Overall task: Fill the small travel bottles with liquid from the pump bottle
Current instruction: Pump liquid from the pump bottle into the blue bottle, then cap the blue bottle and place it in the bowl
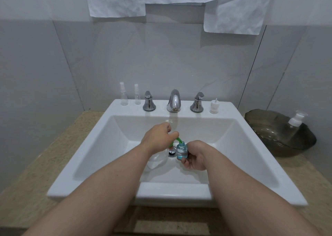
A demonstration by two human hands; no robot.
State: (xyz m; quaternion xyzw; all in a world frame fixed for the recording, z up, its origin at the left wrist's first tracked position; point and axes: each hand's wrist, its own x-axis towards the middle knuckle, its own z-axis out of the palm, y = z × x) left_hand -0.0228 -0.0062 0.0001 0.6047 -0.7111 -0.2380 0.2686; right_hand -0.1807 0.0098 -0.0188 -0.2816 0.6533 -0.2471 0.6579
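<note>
Low in the white ceramic sink (251,155), the right hand (195,157) grips a small clear travel bottle (181,151), part-filled with blue liquid, mouth up under the green spout (178,139), probably so spills land in the basin. The left hand (159,137) curls over the clear pump bottle (156,161). Two empty clear spray bottles (123,96) stand on the far rim.

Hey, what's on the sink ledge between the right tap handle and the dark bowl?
Only a small white pump top, standing upright; it shows in the head view.

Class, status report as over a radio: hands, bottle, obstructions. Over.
Left hand holds green pump. Right hand grips travel bottle, part-filled blue, mouth under the pump. Spare spray bottles on sink ledge, clear of the work.
</note>
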